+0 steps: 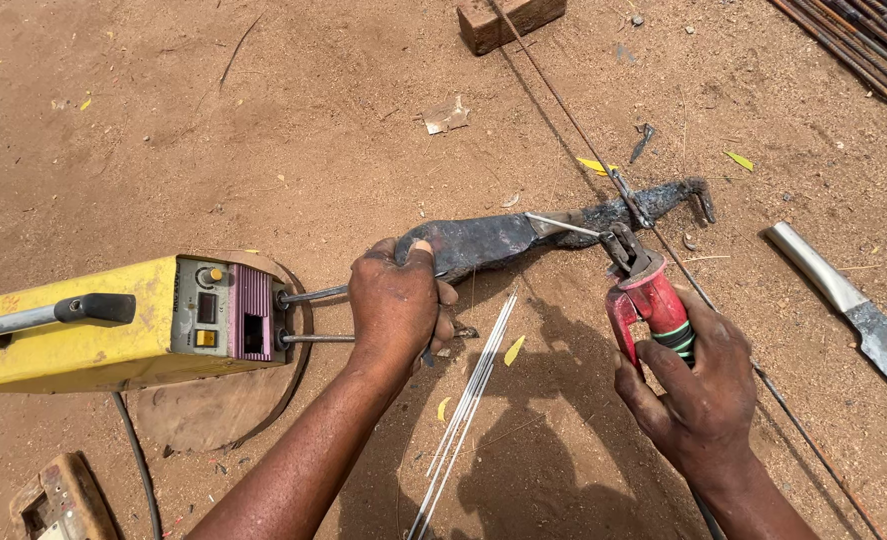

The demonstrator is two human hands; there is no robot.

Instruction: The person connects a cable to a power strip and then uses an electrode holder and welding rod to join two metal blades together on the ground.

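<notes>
Near edge: a small rusty box (pixel 58 500) sits at the near left on the sandy ground (pixel 263 140), with a dark cable (pixel 138 455) running past it toward the machine.
Rods: a bundle of thin grey welding rods (pixel 468 400) lies on the dirt between the two forearms, slanting from near to far.
Right hand: the right hand (pixel 698 395) has its fingers wrapped tight around the red and green grip of an electrode holder (pixel 648 300); the holder's clamp grips a thin rod (pixel 563 224) that points left onto the dark metal.
Left hand: the left hand (pixel 395 305) presses down on the near left end of the dark blade (pixel 483 243), fingers curled together over its edge, thumb on top.
Blade: the dark, scorched blade lies across the middle of the ground, its right end reaching a hooked tip on the far right.
Welder: a yellow welding machine (pixel 83 330) with a grey handle rests on a round wooden disc (pixel 228 400) at the left, two leads coming out beside the left hand.
Right side: a machete (pixel 848 305) with a pale handle lies well apart.
Far: a thin steel bar (pixel 563 115) runs diagonally past a wooden block (pixel 508 20); rusty bars (pixel 868 50) are stacked at the far right corner.
</notes>
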